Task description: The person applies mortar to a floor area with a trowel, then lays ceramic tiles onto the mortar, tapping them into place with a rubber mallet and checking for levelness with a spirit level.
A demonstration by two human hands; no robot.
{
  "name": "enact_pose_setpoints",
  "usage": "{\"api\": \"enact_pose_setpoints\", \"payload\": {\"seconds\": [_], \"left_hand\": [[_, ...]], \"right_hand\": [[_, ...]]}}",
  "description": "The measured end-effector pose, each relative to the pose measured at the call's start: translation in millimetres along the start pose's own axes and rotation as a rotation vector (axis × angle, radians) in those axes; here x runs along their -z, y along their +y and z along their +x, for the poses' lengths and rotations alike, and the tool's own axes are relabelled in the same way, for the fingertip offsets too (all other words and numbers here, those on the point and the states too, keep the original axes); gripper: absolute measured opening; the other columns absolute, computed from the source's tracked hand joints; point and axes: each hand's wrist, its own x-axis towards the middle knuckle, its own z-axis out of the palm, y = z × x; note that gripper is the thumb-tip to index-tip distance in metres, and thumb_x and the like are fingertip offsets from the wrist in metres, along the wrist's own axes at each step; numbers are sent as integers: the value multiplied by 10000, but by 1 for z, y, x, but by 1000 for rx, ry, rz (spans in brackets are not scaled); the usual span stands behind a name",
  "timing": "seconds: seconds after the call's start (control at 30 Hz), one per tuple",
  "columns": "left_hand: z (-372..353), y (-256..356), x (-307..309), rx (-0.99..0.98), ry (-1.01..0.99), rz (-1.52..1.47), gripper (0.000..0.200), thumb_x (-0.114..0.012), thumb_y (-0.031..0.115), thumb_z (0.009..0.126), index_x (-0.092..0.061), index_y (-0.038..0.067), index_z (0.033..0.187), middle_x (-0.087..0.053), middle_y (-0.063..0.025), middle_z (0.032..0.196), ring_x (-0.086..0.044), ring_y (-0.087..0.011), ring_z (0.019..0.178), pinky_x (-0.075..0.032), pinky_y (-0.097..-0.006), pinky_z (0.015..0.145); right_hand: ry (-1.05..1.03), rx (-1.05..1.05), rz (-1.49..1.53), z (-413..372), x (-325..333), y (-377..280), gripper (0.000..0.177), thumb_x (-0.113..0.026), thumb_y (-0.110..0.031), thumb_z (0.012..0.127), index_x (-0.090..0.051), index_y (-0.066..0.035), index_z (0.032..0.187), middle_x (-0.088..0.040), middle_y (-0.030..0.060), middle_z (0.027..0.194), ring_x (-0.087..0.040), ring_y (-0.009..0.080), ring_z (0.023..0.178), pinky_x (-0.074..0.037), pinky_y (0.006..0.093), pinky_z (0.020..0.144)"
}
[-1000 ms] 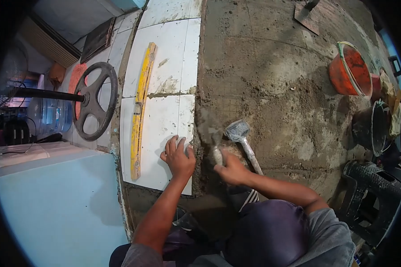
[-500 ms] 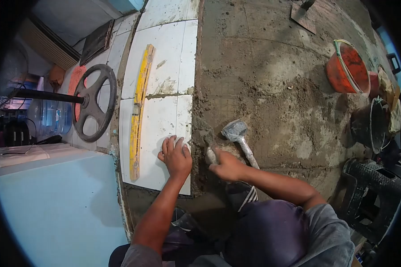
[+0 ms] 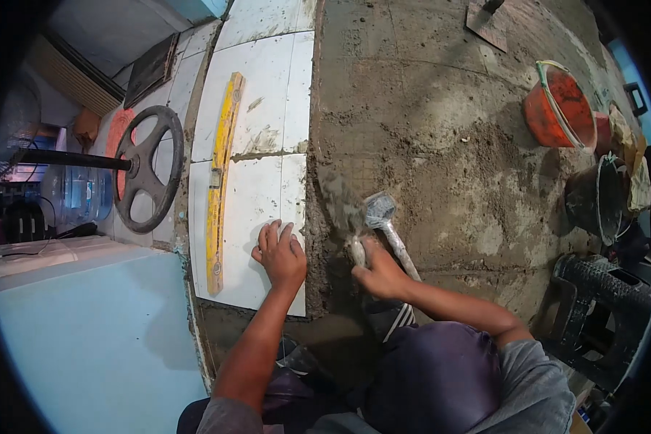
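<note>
My left hand [image 3: 281,262] rests on a white floor tile [image 3: 257,202] close to its right edge, fingers apart and slightly bent. A yellow spirit level [image 3: 224,173] lies lengthwise on the tiles, left of that hand. My right hand [image 3: 380,273] is wrapped round the pale handle of a trowel [image 3: 342,199]. Its blade, smeared by motion, is over the wet mortar beside the tile edge. Just right of the blade, a mallet [image 3: 380,208] with a grey, dirty head lies on the rough floor, its handle running under my right forearm.
An orange bucket [image 3: 534,116] and a black bucket [image 3: 582,199] stand at the right, above a black plastic stool [image 3: 604,318]. A flat board [image 3: 486,27] lies at the top. On the left are a dark wheel [image 3: 150,170] on a shaft and a light-blue surface [image 3: 94,325].
My right hand has moved slightly right with the trowel, and the blade has swung away from the tile edge toward the mallet. My left hand stays on the tile.
</note>
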Motion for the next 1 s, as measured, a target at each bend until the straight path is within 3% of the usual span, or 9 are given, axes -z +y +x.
{"api": "enact_pose_setpoints", "payload": {"seconds": [0.13,0.33,0.43,0.47,0.6,0.7,0.83,0.93,1.0], "left_hand": [[-1,2,-1,16,7,-26,320,-578,183,948,-718,89,1220,-567,-105,1421,-406,-344,1412,-251,-570,1069],[1,1,1,27,-22,4,310,-598,183,945,-716,79,1213,-569,-99,1419,-372,-342,1437,-242,-547,1078],[3,1,4,25,-30,-5,311,-571,194,955,-722,87,1204,-571,-107,1411,-370,-348,1437,-229,-576,1087],[3,1,5,26,-32,-4,310,-571,195,955,-722,86,1203,-571,-109,1411,-370,-350,1436,-228,-578,1087],[3,0,2,29,-14,-5,309,-574,196,953,-719,79,1199,-571,-114,1409,-371,-357,1434,-227,-582,1086],[0,1,-2,34,3,-13,308,-581,197,949,-716,77,1198,-573,-117,1405,-371,-358,1434,-228,-577,1087],[2,2,-3,26,19,-20,307,-589,199,946,-713,76,1199,-575,-119,1398,-372,-359,1434,-231,-568,1087],[5,2,2,25,-13,17,305,-601,186,946,-709,88,1214,-576,-91,1390,-377,-341,1427,-244,-544,1080],[3,-1,4,4,-15,14,298,-602,182,946,-714,91,1207,-580,-88,1382,-382,-338,1421,-243,-541,1080]], "right_hand": [[-187,-139,5,-22,-7,7,627,-675,-238,871,-428,73,1356,-618,391,1136,-599,542,1114,-471,544,989],[-110,-312,-136,-22,15,-4,693,-698,-211,876,-352,52,1417,-647,364,1082,-628,536,1054,-496,569,942],[141,-328,-149,-14,46,8,640,-693,-173,868,-375,-2,1396,-660,343,1036,-651,537,1006,-525,566,899],[162,-452,-139,-5,63,5,604,-678,-169,871,-391,-9,1378,-662,343,1039,-656,536,994,-528,567,893],[497,-428,-136,15,112,35,614,-667,-175,871,-425,13,1404,-668,340,1077,-663,521,1003,-527,549,868],[457,-302,-216,9,109,15,627,-673,-177,863,-429,27,1404,-667,343,1093,-654,522,1029,-521,546,883],[154,-237,-227,3,69,15,610,-680,-178,857,-451,6,1392,-664,339,1102,-637,525,1061,-513,557,907],[236,-304,-186,10,67,28,606,-690,-193,859,-466,-3,1390,-671,332,1084,-649,516,1040,-521,549,898],[178,-198,-263,-3,90,23,581,-707,-202,857,-500,-16,1368,-695,283,1067,-669,490,1001,-539,522,866]]}}
